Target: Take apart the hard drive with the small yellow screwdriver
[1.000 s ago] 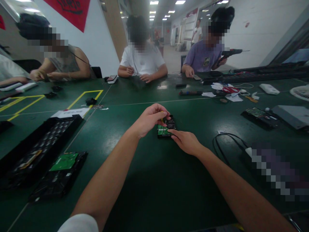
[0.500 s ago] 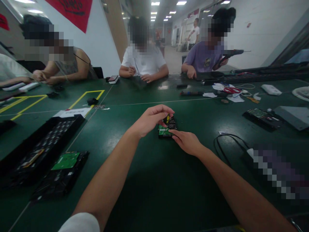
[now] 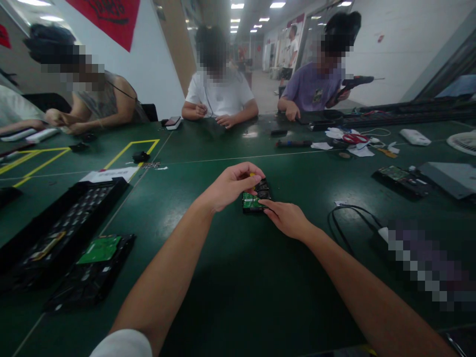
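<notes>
In front of me on the table lies a small black unit with a green circuit board (image 3: pixel 250 203), which looks like a hard drive. My left hand (image 3: pixel 232 186) arches over its far left side with thumb and fingers pinched. A bit of yellow shows between those fingers, but what the piece is stays mostly hidden. From the right, my right hand (image 3: pixel 288 218) has its index finger on the board and its thumb against the near right edge, gripping the drive.
A long black tray (image 3: pixel 63 218) and a larger black unit with a green board (image 3: pixel 92 270) lie left. At right are another black circuit unit (image 3: pixel 399 180), a grey box (image 3: pixel 449 179) and a looped black cable (image 3: pixel 336 225). Several people sit opposite, one holding a power drill (image 3: pixel 355 83).
My left fingers have closed further over the yellow bit, which has turned or lifted slightly. My right hand stays on the drive. The view has shifted a little.
</notes>
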`<state>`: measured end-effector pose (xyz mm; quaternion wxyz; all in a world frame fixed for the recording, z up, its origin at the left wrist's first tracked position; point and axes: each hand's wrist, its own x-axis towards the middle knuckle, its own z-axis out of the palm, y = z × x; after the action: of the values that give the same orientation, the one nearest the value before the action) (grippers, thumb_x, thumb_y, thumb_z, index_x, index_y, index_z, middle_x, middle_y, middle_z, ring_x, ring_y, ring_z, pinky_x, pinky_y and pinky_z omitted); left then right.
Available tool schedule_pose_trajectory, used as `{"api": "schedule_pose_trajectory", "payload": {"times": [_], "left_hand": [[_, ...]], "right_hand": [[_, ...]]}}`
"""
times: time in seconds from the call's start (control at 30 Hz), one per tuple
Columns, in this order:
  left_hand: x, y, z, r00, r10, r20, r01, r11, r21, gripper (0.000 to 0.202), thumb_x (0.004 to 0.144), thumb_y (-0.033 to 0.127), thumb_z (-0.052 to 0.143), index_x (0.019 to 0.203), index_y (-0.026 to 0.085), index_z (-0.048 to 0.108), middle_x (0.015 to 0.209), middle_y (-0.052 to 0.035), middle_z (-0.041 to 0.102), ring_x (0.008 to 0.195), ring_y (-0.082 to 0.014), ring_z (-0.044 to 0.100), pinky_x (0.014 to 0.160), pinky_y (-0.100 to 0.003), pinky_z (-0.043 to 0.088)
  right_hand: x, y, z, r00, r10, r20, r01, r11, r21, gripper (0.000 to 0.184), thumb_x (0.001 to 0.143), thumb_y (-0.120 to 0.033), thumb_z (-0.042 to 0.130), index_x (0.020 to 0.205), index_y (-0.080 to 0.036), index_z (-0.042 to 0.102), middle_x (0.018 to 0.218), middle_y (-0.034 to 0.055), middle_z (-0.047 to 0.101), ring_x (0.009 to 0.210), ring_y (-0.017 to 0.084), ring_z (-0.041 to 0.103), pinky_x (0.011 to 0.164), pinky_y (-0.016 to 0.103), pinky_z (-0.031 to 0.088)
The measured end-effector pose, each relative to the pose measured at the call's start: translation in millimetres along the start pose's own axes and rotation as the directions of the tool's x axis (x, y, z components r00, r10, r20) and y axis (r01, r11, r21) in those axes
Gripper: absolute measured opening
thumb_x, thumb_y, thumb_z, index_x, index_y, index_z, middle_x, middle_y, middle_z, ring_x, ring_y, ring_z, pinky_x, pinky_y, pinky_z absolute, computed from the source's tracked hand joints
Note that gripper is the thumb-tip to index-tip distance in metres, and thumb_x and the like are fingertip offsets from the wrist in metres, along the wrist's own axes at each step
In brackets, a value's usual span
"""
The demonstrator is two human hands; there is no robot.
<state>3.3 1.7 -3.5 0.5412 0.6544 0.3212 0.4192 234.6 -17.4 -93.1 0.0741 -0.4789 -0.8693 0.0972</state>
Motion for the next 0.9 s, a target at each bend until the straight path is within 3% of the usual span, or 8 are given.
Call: {"api": "schedule_pose_trajectory", "payload": {"times": [0.23,0.47,0.6,0.77,0.9], "left_hand": [[-0.4,2.3,0.2,0.995,-0.097,-0.033,0.094,0.992,-0.085,0.026,0.089,0.035,0.073,0.106,0.016,0.067,0.099,-0.0066,0.068,0.088,-0.0164,0.065,0.070,-0.027,0.055],[-0.3,3.4,1.8,0.986,-0.147,-0.082,0.127,0.970,-0.209,0.022,0.092,0.033,0.069,0.105,0.017,0.061,0.101,-0.0101,0.073,0.100,-0.0236,0.070,0.077,-0.035,0.059],[-0.4,4.2,2.3,0.991,-0.127,-0.043,0.117,0.977,-0.179,0.017,0.094,0.032,0.066,0.099,0.016,0.067,0.105,-0.0099,0.071,0.101,-0.0221,0.068,0.076,-0.032,0.058],[-0.6,7.9,0.0,0.988,-0.112,-0.108,0.103,0.991,-0.087,0.017,0.091,0.031,0.066,0.094,0.016,0.074,0.101,-0.0080,0.069,0.090,-0.0175,0.063,0.067,-0.025,0.052],[-1.4,7.9,-1.5,0.991,-0.120,-0.058,0.114,0.988,-0.108,0.019,0.090,0.030,0.067,0.102,0.016,0.074,0.102,-0.0085,0.070,0.092,-0.0185,0.065,0.069,-0.027,0.053]], "right_hand": [[0.4,-0.3,-1.6,1.000,-0.007,0.003,0.007,1.000,0.005,0.046,0.111,-0.043,0.036,0.154,-0.032,0.048,0.132,0.0066,0.072,0.110,0.025,0.072,0.090,0.036,0.054],[0.2,1.3,0.7,1.000,-0.013,-0.007,0.013,1.000,0.004,0.045,0.111,-0.041,0.036,0.153,-0.031,0.050,0.133,0.0071,0.072,0.112,0.026,0.072,0.091,0.037,0.055],[0.7,2.4,2.0,0.999,-0.026,-0.021,0.027,1.000,0.012,0.046,0.111,-0.041,0.035,0.153,-0.031,0.049,0.133,0.0069,0.072,0.111,0.026,0.072,0.091,0.038,0.055],[0.4,1.5,1.1,1.000,-0.011,-0.011,0.011,1.000,0.011,0.046,0.111,-0.042,0.036,0.153,-0.031,0.050,0.134,0.0067,0.072,0.112,0.026,0.072,0.092,0.037,0.054],[-0.1,1.2,0.6,1.000,-0.016,-0.009,0.016,1.000,0.008,0.046,0.111,-0.042,0.036,0.154,-0.031,0.049,0.133,0.0067,0.072,0.111,0.026,0.072,0.092,0.037,0.054]]}}
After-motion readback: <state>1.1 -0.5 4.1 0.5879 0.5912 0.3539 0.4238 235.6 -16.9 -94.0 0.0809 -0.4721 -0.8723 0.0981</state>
